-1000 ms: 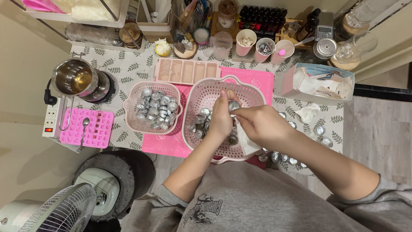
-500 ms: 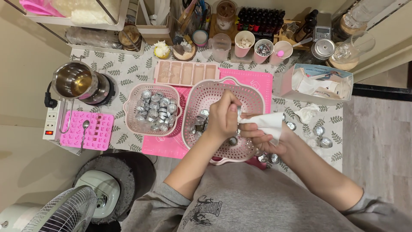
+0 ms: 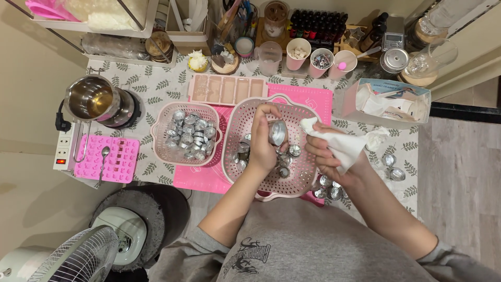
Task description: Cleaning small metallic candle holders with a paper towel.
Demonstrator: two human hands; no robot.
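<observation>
Since half a second ago, left hand (image 3: 263, 146) has lifted a small, light, thin-walled silver metal cup (image 3: 277, 132) above the pink colander basket (image 3: 237, 122), fingers pinching its rim; right hand (image 3: 329, 154) clutches a soft white tissue (image 3: 339, 143).

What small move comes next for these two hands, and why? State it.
Probably bring the white tissue in the right hand to the small metal cup and wipe it. The left hand holds that cup up over the large pink basket, tilted toward the tissue, with a gap between them.
</observation>
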